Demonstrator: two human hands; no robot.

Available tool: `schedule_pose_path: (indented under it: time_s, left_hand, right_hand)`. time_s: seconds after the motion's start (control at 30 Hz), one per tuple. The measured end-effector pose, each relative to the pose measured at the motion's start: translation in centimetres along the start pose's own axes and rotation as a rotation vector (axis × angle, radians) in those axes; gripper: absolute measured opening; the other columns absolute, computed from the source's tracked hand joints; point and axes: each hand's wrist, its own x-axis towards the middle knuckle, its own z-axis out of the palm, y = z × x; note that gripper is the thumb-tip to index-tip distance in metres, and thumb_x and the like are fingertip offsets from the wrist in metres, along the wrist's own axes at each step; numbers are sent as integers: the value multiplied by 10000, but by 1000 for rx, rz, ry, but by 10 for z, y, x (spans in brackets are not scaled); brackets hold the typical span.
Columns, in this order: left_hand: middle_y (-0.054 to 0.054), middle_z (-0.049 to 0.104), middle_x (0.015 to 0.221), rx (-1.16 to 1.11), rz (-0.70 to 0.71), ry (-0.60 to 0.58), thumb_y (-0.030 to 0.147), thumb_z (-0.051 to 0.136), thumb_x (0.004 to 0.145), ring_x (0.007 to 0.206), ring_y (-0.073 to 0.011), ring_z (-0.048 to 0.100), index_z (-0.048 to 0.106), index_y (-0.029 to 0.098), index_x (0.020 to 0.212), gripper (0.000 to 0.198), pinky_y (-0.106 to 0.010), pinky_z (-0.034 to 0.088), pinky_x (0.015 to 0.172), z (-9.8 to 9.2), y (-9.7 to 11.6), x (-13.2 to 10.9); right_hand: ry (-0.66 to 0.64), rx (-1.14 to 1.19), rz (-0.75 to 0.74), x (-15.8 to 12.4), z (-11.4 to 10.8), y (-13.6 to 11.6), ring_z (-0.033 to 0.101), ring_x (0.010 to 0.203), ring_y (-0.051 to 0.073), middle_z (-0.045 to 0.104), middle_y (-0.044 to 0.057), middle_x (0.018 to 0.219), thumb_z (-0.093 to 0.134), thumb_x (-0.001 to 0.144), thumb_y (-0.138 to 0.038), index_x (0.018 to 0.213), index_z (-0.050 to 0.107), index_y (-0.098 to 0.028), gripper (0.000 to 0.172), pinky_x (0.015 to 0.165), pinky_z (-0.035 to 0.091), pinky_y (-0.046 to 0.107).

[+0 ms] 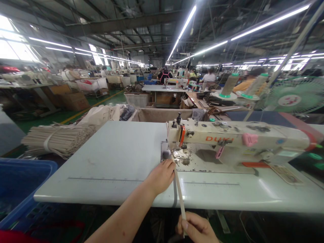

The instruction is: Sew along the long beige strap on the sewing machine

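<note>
Stock is seen first at the left: a blue crate [22, 182] stands off the near left corner of the table [113, 158], and a tied bundle of beige strips [58, 138] is laid beyond its far left corner. Near the middle of the front edge the left hand [160, 175] is rested on the surface. Its fingers are drawn close together, and the thumb tip is pressed onto the upper end of a narrow beige strap [179, 192], just in front of the presser foot [177, 153]. From there the strap is led back over the front edge, where its lower end is pinched between thumb and forefinger of the right hand [196, 229], below the surface. The sewing machine [240, 140] is set along the right half of the table.

Judged from this, the strap is being lined up at the foot. It is best held taut but not stretched between the two hands, so that no twist is carried in. Its edge should be laid square to the foot, and the left fingertips are best placed beside the needle's path, never in it. Pull from the right hand should be eased only as fast as the strap is drawn in, so that slack is not bunched at the plate. Whether the needle is up or down cannot be told.
</note>
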Motion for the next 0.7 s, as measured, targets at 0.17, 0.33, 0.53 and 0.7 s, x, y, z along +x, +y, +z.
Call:
schedule_pose_path:
  time_s: [0.17, 0.33, 0.53, 0.7]
  left_hand:
    - [-104, 617, 1280, 0, 3, -2, 157, 540, 959, 1228, -254, 609, 554, 201, 1153, 199, -422, 499, 1115, -1, 1, 1]
    - [-103, 615, 1275, -5, 12, 4, 133, 533, 952, 1226, -249, 608, 560, 202, 1122, 186, -412, 496, 1113, -2, 2, 1]
    - [-112, 620, 1282, 2, -5, 0, 146, 543, 951, 1210, -250, 617, 561, 191, 1176, 230, -416, 508, 1098, -1, 1, 0]
    - [-120, 616, 1291, 24, -5, -7, 148, 537, 956, 1212, -254, 615, 562, 178, 1192, 239, -417, 507, 1101, 0, 0, 1]
  right_hand:
    - [19, -81, -45, 10, -3, -3, 628, 821, 248, 721, 67, 828, 718, 841, -614, 768, 763, -192, 431, 790, 489, 353]
    - [91, 35, 57, 16, 4, -15, 619, 728, 201, 703, 37, 717, 799, 760, -645, 786, 746, -180, 469, 720, 481, 306]
    - [66, 235, 191, 14, 9, -13, 634, 612, 147, 715, 29, 645, 836, 705, -675, 806, 731, -166, 530, 598, 437, 231]
    - [69, 215, 208, 7, 8, -15, 656, 649, 153, 741, 48, 675, 833, 726, -657, 797, 752, -161, 508, 631, 464, 234]
